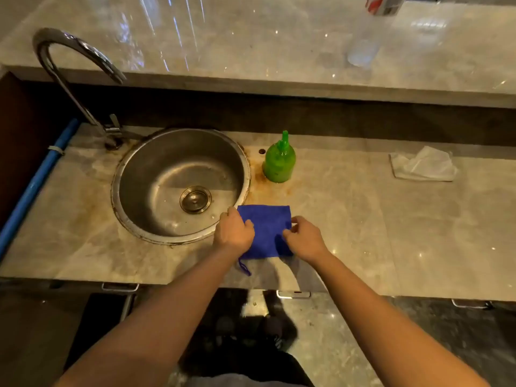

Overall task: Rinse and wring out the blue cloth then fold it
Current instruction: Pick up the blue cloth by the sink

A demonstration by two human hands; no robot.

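Blue microfibre is lying flat on the marble bench (363, 219). The blue cloth (266, 233) is sitting as a folded, nearly square pad just right of the round steel sink (156, 166), close to the bench's near edge. Inside the sink, only a metal drain strainer (195, 199) is showing, with a wet sheen glinting around it. A green pump bottle (279, 163) is standing on the far side of the cloth beside the sink's right rim, holding green liquid almost to its shoulder. No label is showing on it.

On the raised ledge (279, 51) at the far side, a clear plastic bottle (363, 43) is standing. What it is holding cannot be told. A red-and-white container (384, 5) is being cut off by the frame's top edge, and its print is too blurred to read.

The cloth's edges are running roughly square to the bench front, turned slightly, so no long axis is standing out. Its hang loop (244, 268) is trailing from the near-left corner toward the near edge.

The left hand (234, 232) is curling its fingers over the cloth's left edge, its grip closing on the fabric. The right hand (305, 238) is pinching the right edge between thumb and fingertips.
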